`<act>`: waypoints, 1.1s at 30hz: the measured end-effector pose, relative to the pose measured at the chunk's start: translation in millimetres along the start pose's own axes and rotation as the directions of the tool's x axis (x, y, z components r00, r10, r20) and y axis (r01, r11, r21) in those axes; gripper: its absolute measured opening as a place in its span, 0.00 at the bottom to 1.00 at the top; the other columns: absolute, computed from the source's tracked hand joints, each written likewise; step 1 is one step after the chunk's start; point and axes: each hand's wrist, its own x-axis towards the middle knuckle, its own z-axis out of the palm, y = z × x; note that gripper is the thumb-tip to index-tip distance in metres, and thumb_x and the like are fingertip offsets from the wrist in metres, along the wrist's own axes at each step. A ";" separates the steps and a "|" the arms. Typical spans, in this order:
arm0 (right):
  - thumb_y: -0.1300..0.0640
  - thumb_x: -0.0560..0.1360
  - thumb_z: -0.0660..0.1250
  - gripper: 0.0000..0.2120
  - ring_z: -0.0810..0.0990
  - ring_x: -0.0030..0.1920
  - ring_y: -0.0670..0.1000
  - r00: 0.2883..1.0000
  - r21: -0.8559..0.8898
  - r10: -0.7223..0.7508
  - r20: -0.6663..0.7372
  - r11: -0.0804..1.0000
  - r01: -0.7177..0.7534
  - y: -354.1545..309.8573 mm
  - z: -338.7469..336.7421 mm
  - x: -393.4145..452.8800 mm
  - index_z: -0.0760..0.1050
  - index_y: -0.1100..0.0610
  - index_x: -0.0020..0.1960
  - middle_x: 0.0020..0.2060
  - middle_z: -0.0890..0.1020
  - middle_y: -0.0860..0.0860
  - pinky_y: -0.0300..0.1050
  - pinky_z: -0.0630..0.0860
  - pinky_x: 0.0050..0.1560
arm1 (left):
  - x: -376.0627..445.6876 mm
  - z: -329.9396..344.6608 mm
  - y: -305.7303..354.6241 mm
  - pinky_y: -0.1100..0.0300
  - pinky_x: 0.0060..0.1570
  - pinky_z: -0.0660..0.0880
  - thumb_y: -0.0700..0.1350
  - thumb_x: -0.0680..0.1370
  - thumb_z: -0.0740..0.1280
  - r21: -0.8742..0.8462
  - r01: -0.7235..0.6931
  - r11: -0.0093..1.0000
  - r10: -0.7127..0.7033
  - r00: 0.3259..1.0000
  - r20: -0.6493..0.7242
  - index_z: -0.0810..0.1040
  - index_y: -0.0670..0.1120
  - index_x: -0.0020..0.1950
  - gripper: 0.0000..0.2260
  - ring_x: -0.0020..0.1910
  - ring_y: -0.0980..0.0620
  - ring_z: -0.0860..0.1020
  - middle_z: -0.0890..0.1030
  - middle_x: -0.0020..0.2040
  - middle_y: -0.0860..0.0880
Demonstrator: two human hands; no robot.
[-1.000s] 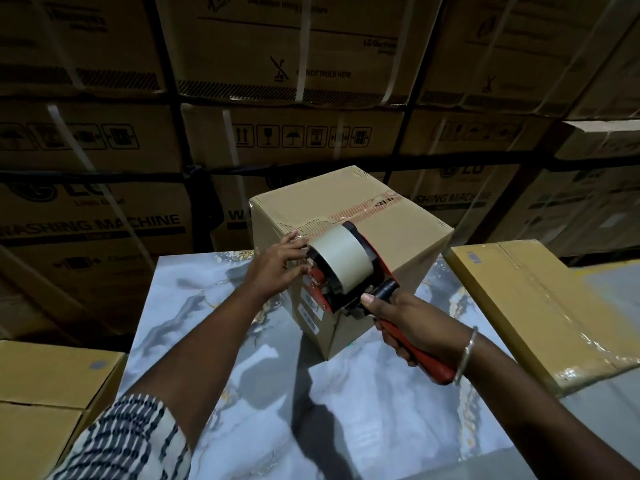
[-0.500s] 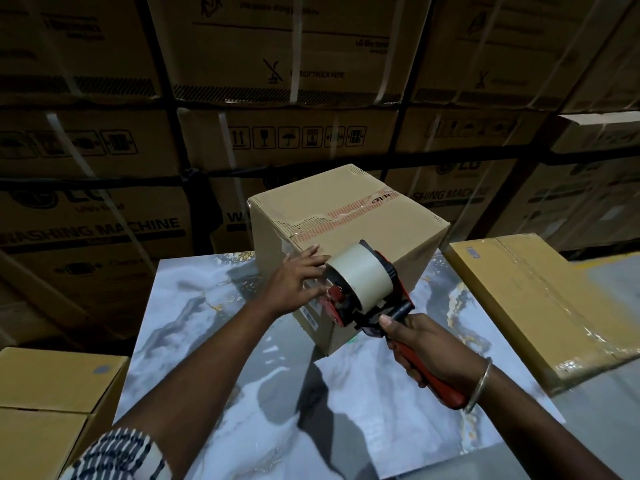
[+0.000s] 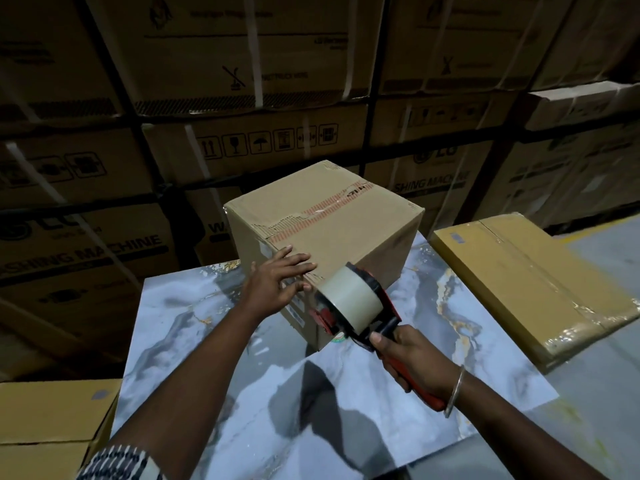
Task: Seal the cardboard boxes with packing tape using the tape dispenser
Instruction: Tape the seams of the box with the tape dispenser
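- Cartons [image 3: 242, 57] fill the top half of the frame, stacked in a wall: dull brown corrugated card with printed handling symbols, pale strapping bands and dark gaps between them.
- A table [image 3: 214, 323] takes up the lower middle, its top glossy and marbled in grey and white with rust-coloured veins.
- The box [image 3: 332, 223] stands on the table at frame centre, one corner turned toward the camera; it is plain brown card, roughly cubic, with a strip of red-printed tape along its top seam, torn and wrinkled at the near end.
- A flat box [image 3: 530, 285] lies at the right edge of the table, yellow-brown and wrapped in shiny film at its near end.
- Another yellow-brown box [image 3: 45, 417] sits at lower left, beside the table.
- The dispenser [image 3: 353, 306], red and black with a fat roll of beige tape, sits against the box's near corner, right of centre.
- The left hand [image 3: 277, 282] lies flat with fingers spread and straight, pressing the box's near top edge, just beside the roll.
- The right hand [image 3: 412, 358] curls round the dispenser's red handle, thumb forward; a thin metal bangle [image 3: 455, 389] circles the wrist.
- A striped sleeve [image 3: 117, 462] shows at the bottom left.
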 end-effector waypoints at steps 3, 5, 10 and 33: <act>0.41 0.73 0.72 0.28 0.61 0.23 0.51 1.000 0.045 -0.005 -0.012 0.999 0.005 18.8 -4.0 -6.8 0.70 0.67 0.42 0.24 0.63 0.54 0.44 0.58 0.25 | 1.0 0.7 -0.1 0.26 0.64 0.64 0.65 0.74 0.64 0.023 0.011 1.000 -0.012 1.000 0.018 0.69 0.78 0.64 0.19 0.78 0.59 0.60 0.70 0.69 0.72; 0.38 0.70 0.75 0.29 0.61 0.24 0.51 1.000 0.052 -0.030 -0.004 0.998 0.030 26.1 -5.1 -5.8 0.71 0.63 0.42 0.25 0.64 0.54 0.44 0.59 0.25 | 0.0 -2.0 7.4 0.25 0.66 0.60 0.65 0.73 0.65 0.020 0.032 0.999 -0.033 0.999 0.018 0.74 0.72 0.65 0.19 0.77 0.58 0.61 0.72 0.70 0.68; 0.34 0.68 0.76 0.32 0.62 0.25 0.52 0.997 0.142 -0.071 -0.018 0.987 0.073 44.0 -2.4 -0.9 0.71 0.63 0.41 0.27 0.64 0.56 0.44 0.62 0.25 | 13.1 -0.3 44.3 0.31 0.72 0.48 0.46 0.75 0.63 0.020 -0.157 0.987 0.153 0.978 0.140 0.81 0.53 0.64 0.18 0.76 0.53 0.64 0.75 0.70 0.58; 0.32 0.69 0.73 0.32 0.64 0.22 0.51 0.996 0.064 -0.085 -0.006 0.994 0.085 35.1 -10.3 -15.6 0.70 0.62 0.40 0.22 0.68 0.52 0.41 0.64 0.26 | 37.9 6.5 52.3 0.35 0.72 0.44 0.62 0.80 0.46 0.221 -0.261 0.940 0.109 0.840 0.532 0.77 0.59 0.60 0.22 0.77 0.63 0.47 0.58 0.79 0.61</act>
